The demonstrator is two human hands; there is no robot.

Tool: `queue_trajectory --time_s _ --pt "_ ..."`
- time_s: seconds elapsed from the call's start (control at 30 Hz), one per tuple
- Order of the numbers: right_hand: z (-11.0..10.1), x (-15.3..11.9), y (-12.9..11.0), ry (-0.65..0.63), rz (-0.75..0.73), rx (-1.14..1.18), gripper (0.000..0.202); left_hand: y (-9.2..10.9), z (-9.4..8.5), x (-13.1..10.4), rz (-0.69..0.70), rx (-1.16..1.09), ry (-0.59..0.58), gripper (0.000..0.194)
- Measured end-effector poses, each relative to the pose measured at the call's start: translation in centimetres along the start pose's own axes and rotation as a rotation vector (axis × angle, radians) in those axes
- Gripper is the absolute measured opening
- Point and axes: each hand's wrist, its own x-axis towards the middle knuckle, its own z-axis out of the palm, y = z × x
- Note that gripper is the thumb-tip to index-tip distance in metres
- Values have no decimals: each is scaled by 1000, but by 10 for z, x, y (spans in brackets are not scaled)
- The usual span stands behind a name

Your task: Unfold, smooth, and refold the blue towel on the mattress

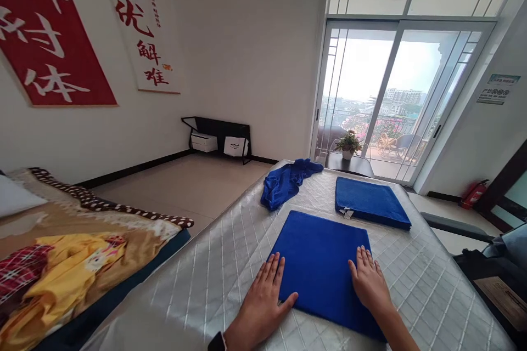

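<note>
A blue cloth (321,263), folded into a flat square, lies before me on the silver quilted mattress (214,263). My left hand (265,299) rests at its left edge, fingers stretched out and thumb spread over the near corner. On the right side of the cloth my right hand (368,279) lies flat with the fingers extended. Neither hand grips anything. Beyond the cloth, toward the right, sits a stack of folded blue cloths (373,201) with a white tag at its near left corner. A crumpled blue cloth (286,181) lies at the far left edge of the mattress.
Left of the mattress, another bed (144,236) carries yellow clothing (69,269). A low black shelf (220,131) stands by the wall. Past the far end are a potted plant (348,144) and glass sliding doors (362,82). A dark bag (489,279) is at right.
</note>
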Motion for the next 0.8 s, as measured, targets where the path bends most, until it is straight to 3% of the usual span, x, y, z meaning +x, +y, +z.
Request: queue_trajectory --time_s 0.13,0.3,0.47,0.57,0.63,0.73,0.8 --pt "18 3 2 33 20 54 67 -1 4 0 -21 30 24 91" --pt "20 3 4 35 44 120 67 -5 3 -1 -60 67 9 95" --pt "19 3 8 7 55 111 67 -1 -13 8 -146 96 -46 94" --pt "19 1 10 18 42 115 67 25 -29 28 -86 73 -42 88" --pt "17 0 10 24 44 107 66 54 -34 46 72 1 -95 83" --pt "13 -2 10 4 38 65 66 102 -30 74 374 -146 -178 72" --pt "11 -3 10 -19 8 33 63 130 -20 91 431 -205 -198 72"
